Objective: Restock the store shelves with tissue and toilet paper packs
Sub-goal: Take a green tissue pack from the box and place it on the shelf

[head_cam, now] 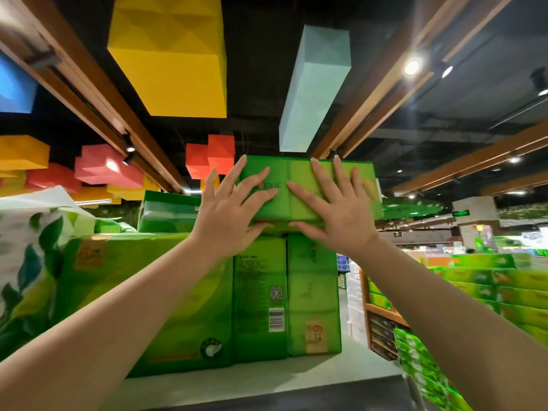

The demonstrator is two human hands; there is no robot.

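- Two bare forearms are seen reaching up from the bottom corners; elbows and upper arms are cut off by the frame edge.
- A grey shelf top (267, 378) is seen nearest, smooth and flat, its front edge blurred and partly hidden by the forearms.
- Tall green packs (284, 295) are stood on the shelf top, wrapped in glossy film; a barcode and a square code can be made out, but the print is too soft to be read.
- A white pack with a leaf pattern (26, 262) is cut off at the left edge.
- The top green pack (302, 188), a flat oblong block in shiny film, is laid across the tall packs, high on the stack.
- The left hand (228, 209) is pressed flat on its near face, fingers spread wide and straight, thumb under the lower edge.
- The right hand (335, 209) is laid likewise beside it, fingers splayed, nothing gripped.
- The pack's logo is partly covered by the left fingers and cannot be read.
- More green packs (489, 289) on shelving at the right are smeared by blur.
- Faceted blocks, yellow (169, 54), pale blue (314, 87) and red, are hung from the dark ceiling.
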